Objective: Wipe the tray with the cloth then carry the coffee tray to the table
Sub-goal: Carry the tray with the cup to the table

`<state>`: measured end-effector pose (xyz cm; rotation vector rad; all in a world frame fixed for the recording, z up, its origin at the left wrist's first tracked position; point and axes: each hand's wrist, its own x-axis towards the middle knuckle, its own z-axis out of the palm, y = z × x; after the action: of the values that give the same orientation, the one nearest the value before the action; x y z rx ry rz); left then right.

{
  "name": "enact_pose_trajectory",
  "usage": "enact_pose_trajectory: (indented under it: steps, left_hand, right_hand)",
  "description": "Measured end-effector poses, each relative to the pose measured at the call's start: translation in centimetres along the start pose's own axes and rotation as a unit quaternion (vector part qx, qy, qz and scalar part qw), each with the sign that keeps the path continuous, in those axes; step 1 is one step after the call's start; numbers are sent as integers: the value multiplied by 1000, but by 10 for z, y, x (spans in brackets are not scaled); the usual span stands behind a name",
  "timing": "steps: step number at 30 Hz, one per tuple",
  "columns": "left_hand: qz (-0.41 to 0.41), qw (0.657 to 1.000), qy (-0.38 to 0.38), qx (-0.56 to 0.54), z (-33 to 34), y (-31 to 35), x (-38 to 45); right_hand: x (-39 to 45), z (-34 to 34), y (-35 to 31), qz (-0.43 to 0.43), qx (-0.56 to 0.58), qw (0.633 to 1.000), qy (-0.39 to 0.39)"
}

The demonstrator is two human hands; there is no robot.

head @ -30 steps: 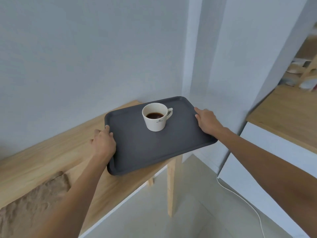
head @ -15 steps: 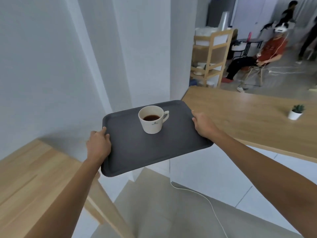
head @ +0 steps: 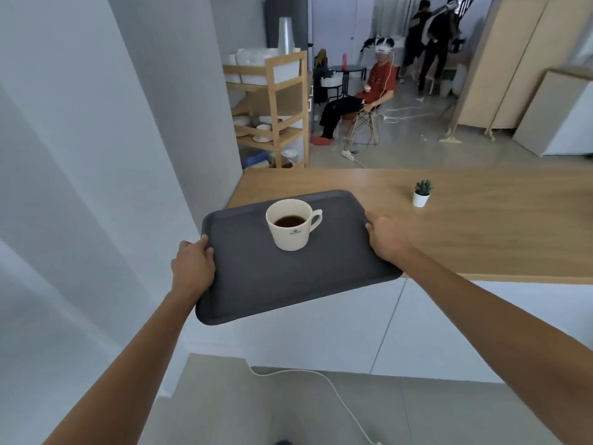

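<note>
A dark grey tray [head: 288,284] hangs in the air in front of me, held level. My left hand [head: 192,268] grips its left edge and my right hand [head: 386,240] grips its right edge. A white cup of dark coffee [head: 292,228] stands upright on the far half of the tray, handle to the right. The tray's far right part overlaps the near left corner of a long wooden table [head: 481,229] with a white front. The cloth is out of view.
A small potted plant [head: 421,194] stands on the table to the right. A white wall [head: 80,187] runs close on my left. A white cable [head: 321,383] lies on the floor below. Beyond the table are a wooden shelf [head: 276,110] and a seated person [head: 369,91].
I have turned right, away from the side bench. The tray has left the bench and come up in both hands toward the long table, the cup staying upright.
</note>
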<state>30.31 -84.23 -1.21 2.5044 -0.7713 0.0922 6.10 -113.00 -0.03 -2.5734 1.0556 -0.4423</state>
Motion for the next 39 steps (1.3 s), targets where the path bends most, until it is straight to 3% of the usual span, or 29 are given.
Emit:
enact_pose_trajectory:
  steps: [9, 20, 28, 39]
  left_hand:
    - [83, 994, -57, -37, 121, 60, 122]
    - [116, 985, -113, -60, 231, 114, 228]
    - [80, 989, -115, -37, 285, 130, 274]
    - [47, 988, -146, -6, 327, 120, 317]
  right_hand:
    - [74, 21, 93, 112, -32, 993, 11]
    - [156, 60, 167, 206, -37, 978, 12]
    - [219, 98, 207, 208, -26, 978, -24]
    - [267, 134, 215, 220, -61, 972, -52]
